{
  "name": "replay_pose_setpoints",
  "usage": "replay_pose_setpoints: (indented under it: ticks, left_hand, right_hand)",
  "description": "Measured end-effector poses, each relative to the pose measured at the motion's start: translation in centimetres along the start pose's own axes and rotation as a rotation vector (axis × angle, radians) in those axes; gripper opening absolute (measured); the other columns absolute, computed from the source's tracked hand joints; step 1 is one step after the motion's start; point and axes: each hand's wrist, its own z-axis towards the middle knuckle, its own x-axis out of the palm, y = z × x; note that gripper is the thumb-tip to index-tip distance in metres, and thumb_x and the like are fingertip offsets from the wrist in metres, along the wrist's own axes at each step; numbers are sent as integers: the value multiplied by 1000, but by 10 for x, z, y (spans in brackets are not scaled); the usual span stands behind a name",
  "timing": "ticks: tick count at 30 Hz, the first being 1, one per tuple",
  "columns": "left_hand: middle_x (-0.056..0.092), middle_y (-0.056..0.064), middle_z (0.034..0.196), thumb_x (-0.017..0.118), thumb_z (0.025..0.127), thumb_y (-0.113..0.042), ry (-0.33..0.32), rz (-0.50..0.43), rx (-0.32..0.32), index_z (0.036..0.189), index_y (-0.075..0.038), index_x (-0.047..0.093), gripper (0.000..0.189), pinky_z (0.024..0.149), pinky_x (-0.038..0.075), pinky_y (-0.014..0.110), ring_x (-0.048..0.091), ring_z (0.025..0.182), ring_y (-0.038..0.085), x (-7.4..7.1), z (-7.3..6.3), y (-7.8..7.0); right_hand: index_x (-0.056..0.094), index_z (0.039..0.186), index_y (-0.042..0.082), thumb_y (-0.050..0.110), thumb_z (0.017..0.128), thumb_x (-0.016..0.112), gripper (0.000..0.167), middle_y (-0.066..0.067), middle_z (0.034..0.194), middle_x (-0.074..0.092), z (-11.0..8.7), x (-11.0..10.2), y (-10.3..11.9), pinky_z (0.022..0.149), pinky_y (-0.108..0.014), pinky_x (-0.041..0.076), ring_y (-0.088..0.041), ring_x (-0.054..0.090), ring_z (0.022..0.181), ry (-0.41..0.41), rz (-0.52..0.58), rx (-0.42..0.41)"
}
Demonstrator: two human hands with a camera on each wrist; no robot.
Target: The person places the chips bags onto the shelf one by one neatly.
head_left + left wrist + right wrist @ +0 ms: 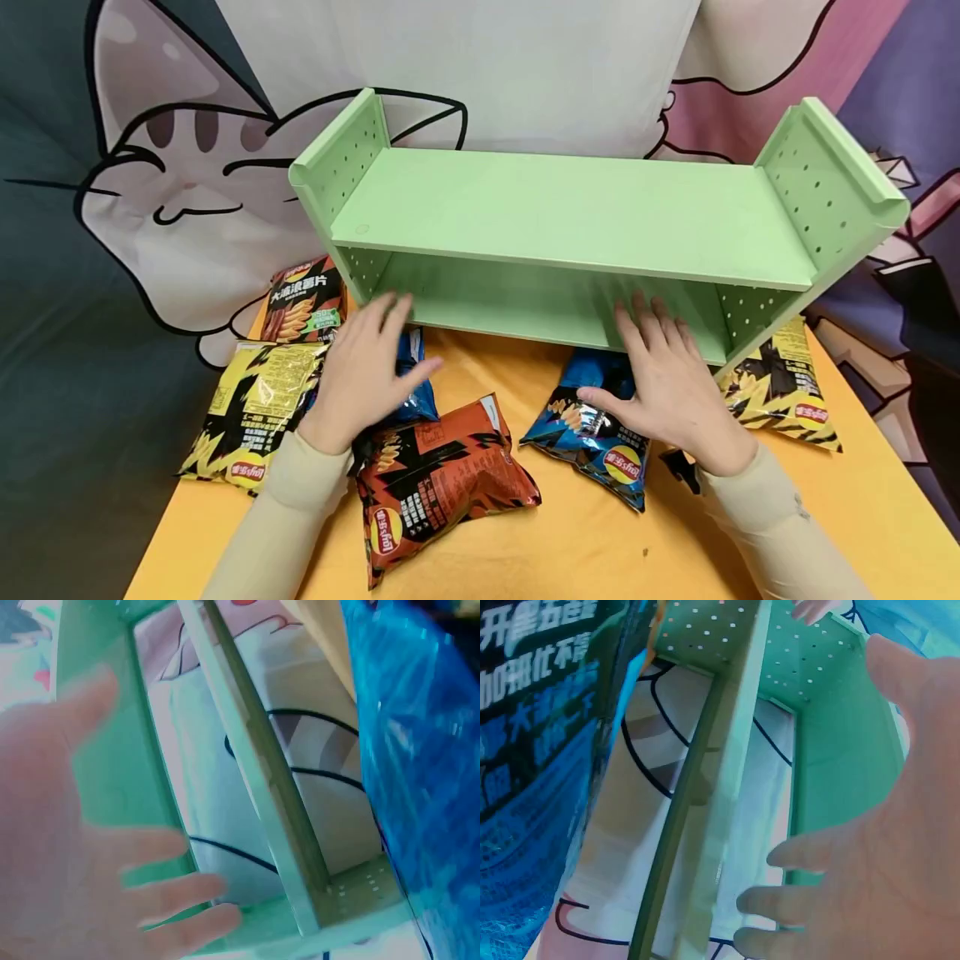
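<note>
A pale green two-tier shelf [570, 212] with perforated end panels stands at the back of the table. My left hand [367, 375] hovers by its lower front left, fingers spread and holding nothing. Toward the lower right front, my right hand [667, 392] is likewise spread and holds nothing. Whether fingertips touch the shelf, I cannot tell. Beneath the right hand lies a blue chip bag [600, 433]; another blue chip bag [412, 400] is partly hidden behind the left hand. Both wrist views show straight fingers near the green panels, with blue bags at the side.
A red chip bag [450, 475] lies front and centre on the orange tablecloth [585, 550]. At left are a yellow chip bag [255, 408] and a dark red one [303, 292]. Another yellow chip bag [783, 392] lies right. A printed cloth [525, 67] hangs behind the shelf.
</note>
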Motion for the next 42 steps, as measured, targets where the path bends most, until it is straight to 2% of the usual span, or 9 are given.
replay_pose_setpoints:
  ticks: [3,6,13,19,25,28,31,38,42]
  left_hand:
    - [58,23,136,72,92,-51,-194,-93,-30,144,-1,55,74,89,54,54,61,116,40,-2,5,11]
    - [60,22,118,72,94,-34,-341,-187,-89,130,3,60,53,75,48,46,57,97,36,-3,9,24]
    - [52,24,112,65,100,-16,-508,-442,-240,120,5,55,31,83,41,31,53,93,33,3,17,49]
    - [51,17,133,64,102,-15,-484,-652,-321,134,0,50,38,91,51,21,57,119,26,13,24,66]
    - [52,17,146,57,105,-11,-326,-797,-352,152,-6,43,50,90,48,13,57,130,30,13,25,69]
    - [57,22,142,55,105,-9,-279,-807,-343,152,-3,44,48,81,47,12,60,123,32,6,24,60]
    - [63,30,128,56,104,-5,-284,-775,-305,146,3,50,43,69,43,14,64,96,20,2,24,53]
    - [71,21,110,60,105,-11,-329,-702,-310,138,-4,60,34,68,42,16,58,81,10,27,24,69]
    - [69,16,101,60,106,-18,-336,-667,-307,135,-8,63,31,65,40,19,52,73,9,32,23,74]
  right_hand:
    - [33,162,7,71,82,72,110,-23,166,32,-3,-1,-3,119,-65,29,-47,31,152,-37,37,-77]
    - [41,158,6,63,84,76,100,-21,162,39,-7,0,-7,116,-63,35,-43,40,147,-59,83,-177]
    - [53,152,12,51,95,70,71,-14,152,53,-24,9,-20,109,-47,40,-31,55,132,-114,154,-432]
    - [61,144,11,43,96,70,59,-10,147,58,-40,16,-31,107,-42,42,-26,59,129,-68,140,-509]
    - [55,150,9,22,81,70,72,-13,156,51,-51,26,-48,124,-31,25,-29,53,137,-12,103,-548]
    - [47,156,9,15,69,71,91,-16,163,42,-52,31,-55,129,-26,7,-35,46,144,16,63,-572]
    - [38,161,15,11,67,76,102,-15,169,32,-52,37,-60,130,-29,-1,-39,39,149,77,-2,-567]
    - [27,166,26,-5,80,74,102,-8,173,23,-49,50,-53,120,-56,32,-37,33,155,180,-124,-530]
    - [32,164,26,-10,82,71,97,-9,170,30,-47,53,-49,117,-59,34,-39,37,152,140,-123,-539]
